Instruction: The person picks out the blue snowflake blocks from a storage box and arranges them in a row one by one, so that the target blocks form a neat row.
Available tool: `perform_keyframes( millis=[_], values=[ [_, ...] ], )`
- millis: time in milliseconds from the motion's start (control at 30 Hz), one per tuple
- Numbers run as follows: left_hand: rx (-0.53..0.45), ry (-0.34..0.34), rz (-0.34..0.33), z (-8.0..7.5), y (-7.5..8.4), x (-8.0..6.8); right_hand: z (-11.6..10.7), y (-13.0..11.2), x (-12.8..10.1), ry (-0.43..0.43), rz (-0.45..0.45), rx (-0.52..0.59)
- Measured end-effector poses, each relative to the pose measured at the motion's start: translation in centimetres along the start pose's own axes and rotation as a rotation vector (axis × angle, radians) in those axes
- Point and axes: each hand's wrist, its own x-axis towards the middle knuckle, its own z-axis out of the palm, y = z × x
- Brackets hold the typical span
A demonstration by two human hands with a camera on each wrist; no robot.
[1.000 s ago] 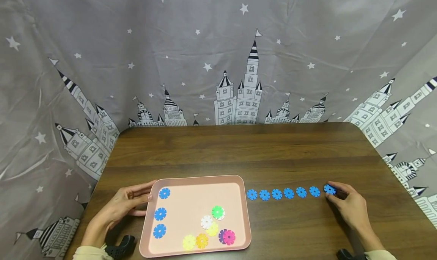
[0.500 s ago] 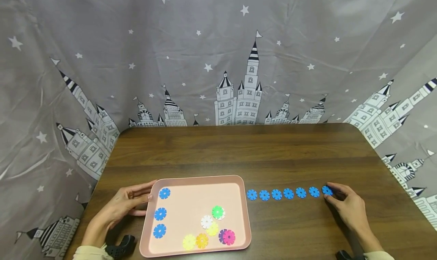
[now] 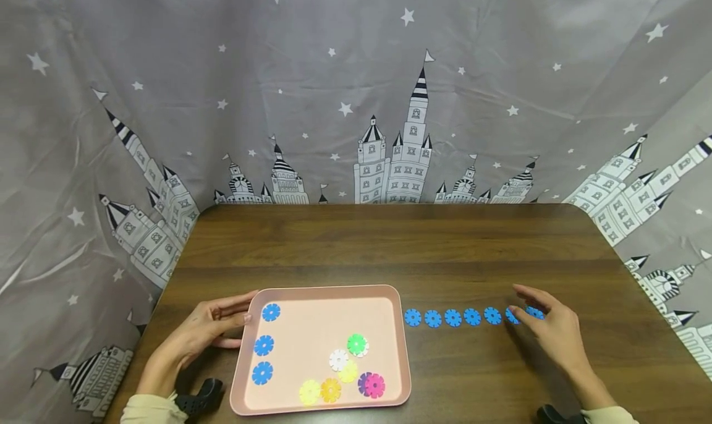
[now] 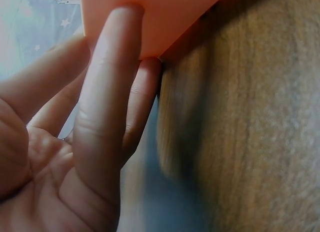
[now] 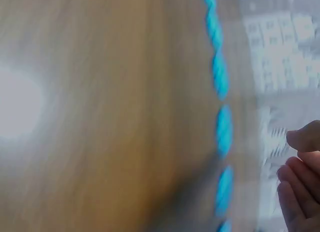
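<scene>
At the left rim of a pink tray [image 3: 322,290], my left hand [image 3: 191,334] holds the edge; the left wrist view shows its fingers [image 4: 112,82] against the tray's outer wall [image 4: 165,22]. My right hand [image 3: 556,334] hovers over the right end of a row of blue snowflake discs [image 3: 472,316], thumb and fingers apart, nothing between them. It partly hides the end disc [image 3: 535,313] and the disc beside it. In the right wrist view the row [image 5: 224,129] runs blurred down the table, and the bare right hand [image 5: 302,184] shows at the edge.
Inside the tray, blue discs [image 3: 264,345] line the left side. Green [image 3: 356,343], white [image 3: 338,360], yellow [image 3: 309,392], orange [image 3: 330,390], purple and pink [image 3: 375,385] discs lie toward its lower right. A grey castle-print curtain [image 3: 311,72] hangs behind the wooden table [image 3: 389,245].
My right hand first slid the end blue disc left toward its neighbour, then let it go and moved left and up, fingers spreading. The left hand stays at the tray.
</scene>
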Motion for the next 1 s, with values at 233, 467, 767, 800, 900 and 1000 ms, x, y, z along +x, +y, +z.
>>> perform_keyframes(
  millis=[233, 467, 767, 800, 900, 1000],
  values=[
    [0.008, 0.025, -0.017, 0.1, 0.0, 0.0, 2.5, -5.9, 1.6, -0.151, -0.1, 0.13],
    [0.017, 0.046, -0.027, 0.1, 0.0, 0.0, 6.0, -11.8, 3.1, -0.287, -0.207, 0.285],
    [0.013, 0.062, -0.031, 0.2, 0.0, 0.0, 10.8, -17.3, 3.5, -0.401, -0.312, 0.333],
    [0.013, 0.062, -0.029, 0.2, 0.0, 0.0, 11.3, -17.7, 3.5, -0.413, -0.322, 0.336],
    [0.017, 0.059, -0.026, 0.2, 0.0, -0.1, 12.7, -18.6, 3.5, -0.443, -0.341, 0.342],
    [0.019, 0.054, -0.021, 0.2, 0.0, -0.1, 13.8, -19.3, 3.4, -0.478, -0.333, 0.366]
  ],
)
